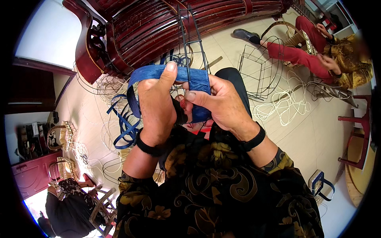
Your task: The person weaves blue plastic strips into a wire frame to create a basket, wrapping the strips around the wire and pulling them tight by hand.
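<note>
A wide blue ribbed strip (152, 72) runs across in front of me between my hands. My left hand (156, 99) pinches it under a raised thumb, and the strip loops down past that wrist. My right hand (228, 101) grips a black wire frame (194, 41) where the strip is wrapped around it, its thumb pressing at the wrapped part (199, 81). The frame's thin bars stick up beyond my hands toward the bench. A loose blue tail (126, 129) falls in coils left of my left wrist. My palms hide part of the frame.
Beyond my hands stands a dark red slatted bench (135, 37). Another wire frame (260, 71) and tangled pale cord (283, 105) lie right on the floor. One person (313, 59) sits at right, another (69, 206) at lower left. Woven baskets (67, 137) stand at left.
</note>
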Demonstrator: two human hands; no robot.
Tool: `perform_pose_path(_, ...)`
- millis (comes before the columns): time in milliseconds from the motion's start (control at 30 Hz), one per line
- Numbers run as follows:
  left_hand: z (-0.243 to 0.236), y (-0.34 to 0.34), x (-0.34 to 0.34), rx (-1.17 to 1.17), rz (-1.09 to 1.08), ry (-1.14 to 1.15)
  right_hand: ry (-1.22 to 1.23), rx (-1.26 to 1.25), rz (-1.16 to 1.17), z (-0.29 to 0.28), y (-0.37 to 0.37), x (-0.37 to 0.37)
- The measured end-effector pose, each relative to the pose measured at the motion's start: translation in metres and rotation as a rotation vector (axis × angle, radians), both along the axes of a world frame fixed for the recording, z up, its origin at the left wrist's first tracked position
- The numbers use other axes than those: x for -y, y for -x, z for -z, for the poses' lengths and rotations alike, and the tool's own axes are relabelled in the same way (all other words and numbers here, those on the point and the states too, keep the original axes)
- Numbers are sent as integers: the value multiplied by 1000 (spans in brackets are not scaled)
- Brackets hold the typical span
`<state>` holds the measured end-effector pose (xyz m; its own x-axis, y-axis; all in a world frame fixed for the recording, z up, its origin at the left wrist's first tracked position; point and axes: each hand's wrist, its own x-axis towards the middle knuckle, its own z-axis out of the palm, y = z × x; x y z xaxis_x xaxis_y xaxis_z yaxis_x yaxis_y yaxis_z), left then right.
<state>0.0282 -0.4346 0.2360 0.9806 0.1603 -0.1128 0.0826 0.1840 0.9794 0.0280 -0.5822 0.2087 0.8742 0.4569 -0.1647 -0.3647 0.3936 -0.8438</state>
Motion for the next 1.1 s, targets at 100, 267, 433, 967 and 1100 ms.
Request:
perform_pose_path(100, 2, -1, -1, 7, -30, 116, -17, -9, 2, -1, 0, -4)
perform_pose_path(267, 7, -4, 9, -25, -58, 161, 2, -104, 100, -8, -4, -3)
perform_pose_path(433, 7, -1, 9, -3, -123, 128, -23, -99, 130, -5, -9, -14)
perform_pose_path(967, -5, 6, 21, 243, -290, -504, -32, 22, 96, -3, 2, -8)
perform_pose_path(1100, -16, 9, 19, 329, -286, -817, 213, 265, 231, -1, 6, -4)
